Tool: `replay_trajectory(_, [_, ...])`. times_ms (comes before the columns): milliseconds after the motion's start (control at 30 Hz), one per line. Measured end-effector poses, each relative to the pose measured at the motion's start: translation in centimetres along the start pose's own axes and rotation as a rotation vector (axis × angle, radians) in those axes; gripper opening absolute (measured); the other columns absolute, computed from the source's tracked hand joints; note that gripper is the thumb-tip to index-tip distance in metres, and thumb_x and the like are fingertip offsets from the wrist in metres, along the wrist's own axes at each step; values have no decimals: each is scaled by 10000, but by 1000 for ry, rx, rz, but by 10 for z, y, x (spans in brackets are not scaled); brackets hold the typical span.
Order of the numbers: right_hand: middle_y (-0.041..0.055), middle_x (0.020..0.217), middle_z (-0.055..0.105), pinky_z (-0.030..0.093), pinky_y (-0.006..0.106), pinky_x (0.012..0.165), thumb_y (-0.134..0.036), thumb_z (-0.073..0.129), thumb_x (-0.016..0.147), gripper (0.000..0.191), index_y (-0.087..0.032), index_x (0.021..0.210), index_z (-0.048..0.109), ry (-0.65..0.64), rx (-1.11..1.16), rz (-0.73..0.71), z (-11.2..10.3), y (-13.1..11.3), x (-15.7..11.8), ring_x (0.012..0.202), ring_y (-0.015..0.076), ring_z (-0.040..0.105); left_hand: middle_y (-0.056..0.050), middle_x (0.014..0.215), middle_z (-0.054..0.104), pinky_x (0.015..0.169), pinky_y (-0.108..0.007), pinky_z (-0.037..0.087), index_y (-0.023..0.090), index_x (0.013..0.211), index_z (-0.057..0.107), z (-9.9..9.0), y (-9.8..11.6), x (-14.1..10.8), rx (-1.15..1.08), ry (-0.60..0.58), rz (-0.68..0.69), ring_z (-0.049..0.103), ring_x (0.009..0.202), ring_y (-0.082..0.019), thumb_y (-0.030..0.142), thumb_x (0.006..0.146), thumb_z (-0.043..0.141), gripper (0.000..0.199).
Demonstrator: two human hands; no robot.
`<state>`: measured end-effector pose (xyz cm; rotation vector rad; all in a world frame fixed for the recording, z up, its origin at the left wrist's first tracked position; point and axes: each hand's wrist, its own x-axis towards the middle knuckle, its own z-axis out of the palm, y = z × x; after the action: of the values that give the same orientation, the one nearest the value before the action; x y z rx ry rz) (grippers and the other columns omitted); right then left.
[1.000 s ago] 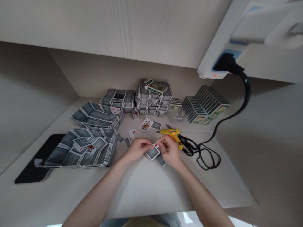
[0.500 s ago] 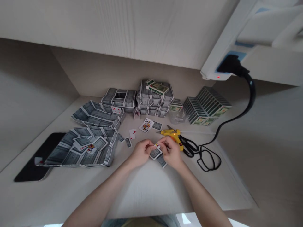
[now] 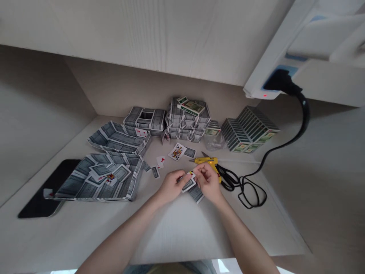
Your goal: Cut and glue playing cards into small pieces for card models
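Between my hands, near the middle of the desk, is a playing card with its patterned back up and a folded edge showing colour. My left hand pinches its left side, while my right hand has thumb and fingers closed on its upper right edge. Beneath it, another patterned card lies on the desk. A yellow glue gun lies just beyond my right hand, with a dark pointed tool partly behind it. A queen card lies face up farther back.
Two open card-covered trays stand left, loose cards in the nearer one. Behind are card-covered boxes and stacked card packs. A black phone-like slab lies far left; a black cable coils right.
Both hands stay at the card with small finger movements; the card has turned slightly between them. The whole view has shifted a little.
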<state>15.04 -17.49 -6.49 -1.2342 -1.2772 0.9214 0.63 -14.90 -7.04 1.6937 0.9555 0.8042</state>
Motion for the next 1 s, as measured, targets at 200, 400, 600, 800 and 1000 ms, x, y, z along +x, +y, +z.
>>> replay_trajectory(200, [-74, 499, 455, 281, 178, 352, -350, 550, 772, 180, -189, 758, 472, -13, 95, 42, 3, -10, 0, 362, 56, 370, 47, 552, 318, 533, -207, 277, 162, 537, 329, -2, 4, -3, -6, 0, 69, 335, 559, -79, 420, 820, 428, 396])
replay_trajectory(400, [-83, 484, 452, 256, 170, 325, -356, 554, 772, 189, -187, 752, 473, -25, 114, 57, 3, -11, 0, 327, 44, 349, 45, 545, 344, 548, -208, 292, 154, 531, 370, -2, 5, -4, -10, 5, 123, 363, 561, -77, 390, 836, 424, 389])
replay_trajectory(600, [-75, 477, 465, 260, 167, 341, -342, 599, 739, 195, -177, 730, 495, 113, 131, -8, -3, -6, 1, 349, 47, 360, 37, 531, 422, 534, -197, 307, 150, 528, 435, 5, 4, -4, 138, 166, 160, 411, 554, -77, 373, 801, 494, 357])
replay_trajectory(800, [-81, 487, 470, 258, 149, 340, -341, 611, 729, 196, -187, 763, 494, 351, 304, -72, -3, -23, 21, 365, 47, 370, 8, 639, 575, 554, -199, 370, 159, 655, 560, 2, -2, -2, 175, 236, 183, 487, 582, -91, 389, 704, 614, 242])
replay_trajectory(1000, [-54, 571, 550, 300, 152, 343, -324, 547, 792, 141, -192, 811, 500, 103, 258, -174, 56, -72, 26, 347, 36, 384, -15, 553, 572, 529, -224, 362, 158, 590, 578, 5, -10, 3, 279, 299, 237, 501, 541, -117, 234, 767, 503, 207])
